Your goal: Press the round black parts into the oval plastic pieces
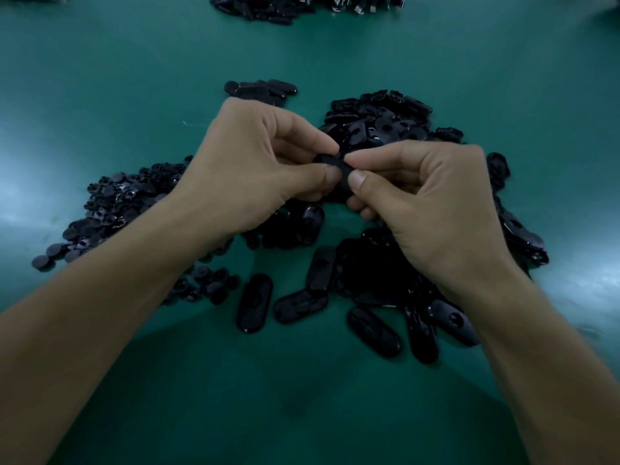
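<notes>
Loose on matte green counter (pixel 100 78), heaped directly on its surface:
- Left of frame centre: heap of round black parts (pixel 124 203), small, disc-like, dull sheen, partly under the left forearm.
- Lower centre to lower right: oval plastic pieces (pixel 369 280), black, glossy, elongated with rounded ends. Several single ones flat on the counter at the near edge of the heap, some overlapping.
- Upper right of centre: mixed black heap (pixel 379 119), flat pieces with round holes, jumbled.
- Above the left hand: small cluster of ovals (pixel 265 88), lying flat.
- Top edge of frame: far heap (pixel 302 5), dark with a few bright glints, blurred.

Held at frame centre, above the gap between the heaps: small black piece (pixel 337 162), mostly hidden by fingertips. Oval, round or both joined: cannot tell.

Left hand (pixel 241 169): thumb and forefinger pinching the piece from the left, other fingers curled beneath.
Right hand (pixel 426 196): thumb and forefinger pinching the same piece from the right, grip narrow, thumbnail facing the camera.
</notes>
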